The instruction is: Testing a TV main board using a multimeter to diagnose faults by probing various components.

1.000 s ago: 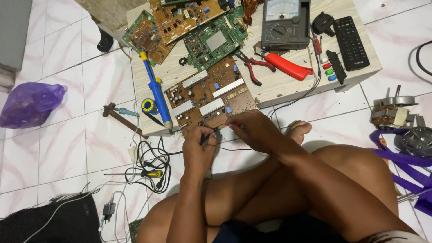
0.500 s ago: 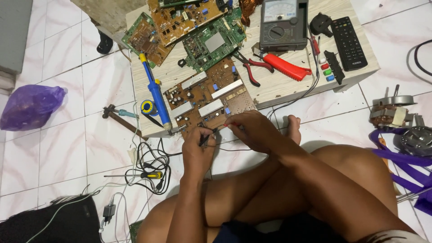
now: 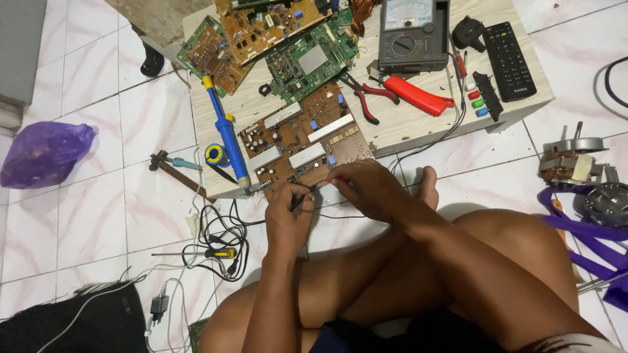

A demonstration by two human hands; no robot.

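Black probe (image 3: 302,198) pinched in left hand (image 3: 289,216), red probe (image 3: 335,180) gripped in right hand (image 3: 361,189); both pressed at board (image 3: 302,142) 6 o'clock edge.

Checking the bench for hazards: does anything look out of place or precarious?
Yes. The brown board juts past the table edge by both hands. Cables and a screwdriver lie tangled on the floor.

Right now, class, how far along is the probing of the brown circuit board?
Done: grey analog multimeter set out, leads run down. In hand: left hand holds a black probe, right hand a red probe, at the brown circuit board edge. Left: green boards lie untouched.
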